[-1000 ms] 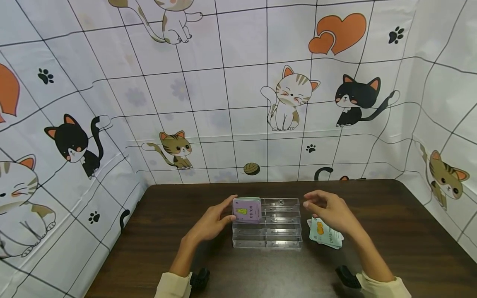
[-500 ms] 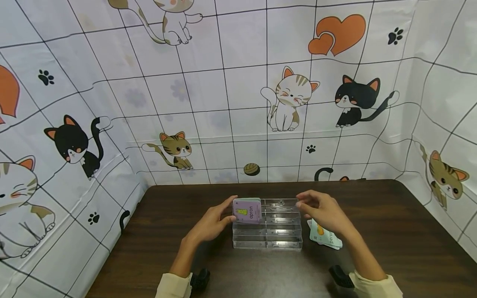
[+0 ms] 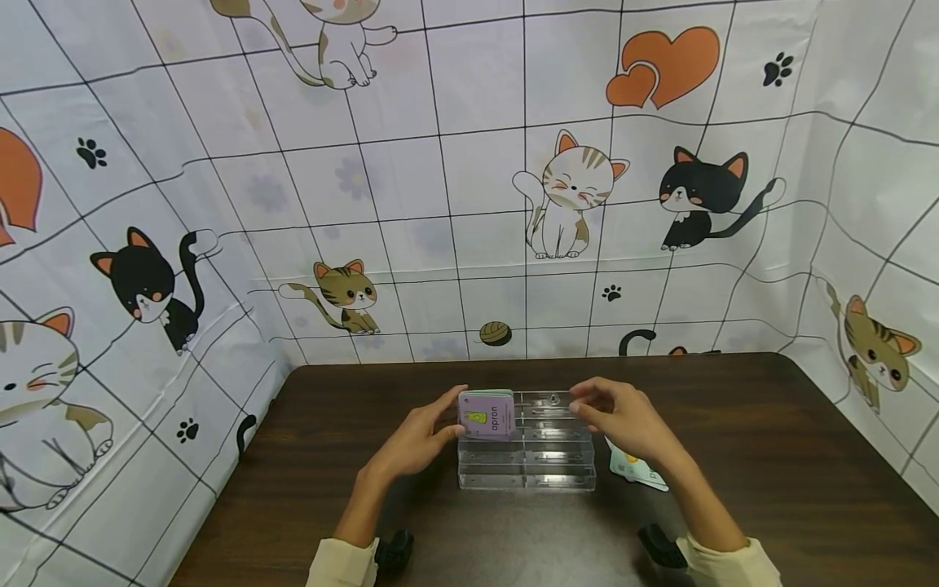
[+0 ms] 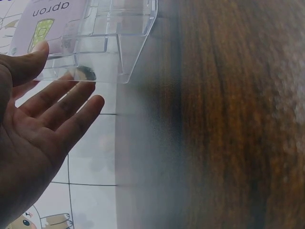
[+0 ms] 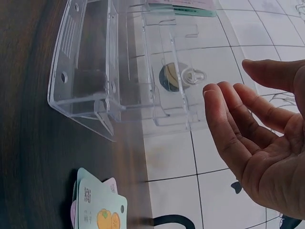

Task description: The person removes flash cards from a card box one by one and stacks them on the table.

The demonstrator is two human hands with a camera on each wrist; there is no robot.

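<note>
Centrally on the dark brown wood-grain table [image 3: 770,456], a clear plastic tiered card holder [image 3: 528,444] is seen, stepped in rows and glossy, with a stack of lilac cards printed "apron" [image 3: 487,414] seated in its upper left compartment. The stack is touched at its left edge by the left hand [image 3: 416,440], whose fingers are held straight and relaxed, the thumb resting by the card face; nothing is gripped. The right hand [image 3: 619,417] is held just above the holder's upper right corner, its fingers loosely extended and holding nothing. Just beside the holder on the right, partly hidden under that wrist, a small fan of pale green cards with an orange fruit picture [image 5: 97,210] is laid flat on the table. Cream sleeves [image 3: 341,562] are worn at both wrists.
</note>
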